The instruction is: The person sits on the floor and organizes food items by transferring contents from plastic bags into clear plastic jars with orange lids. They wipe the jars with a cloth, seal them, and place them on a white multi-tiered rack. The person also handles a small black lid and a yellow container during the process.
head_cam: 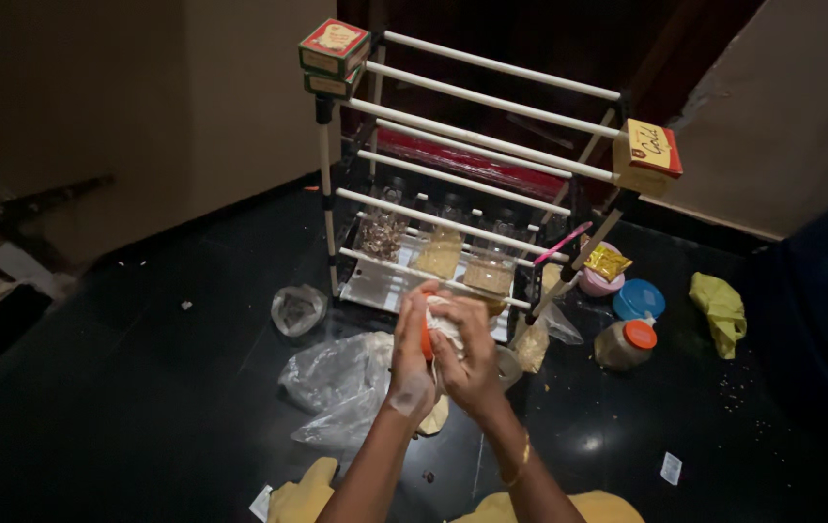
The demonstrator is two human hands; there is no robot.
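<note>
Head view: the left hand [412, 341] and right hand [469, 356] are both closed around a white cloth [443, 324] and an orange lid [426, 339] — held together, just before the rack [453, 174], above a plastic bag [337, 383] on the floor [123, 387].

Dark glossy floor [143, 387], beige walls [143, 97], white-barred rack [472, 126].

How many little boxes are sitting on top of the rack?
3: two stacked boxes on the rack's left corner, one yellow-and-red box on its right corner. None seem hidden.
</note>
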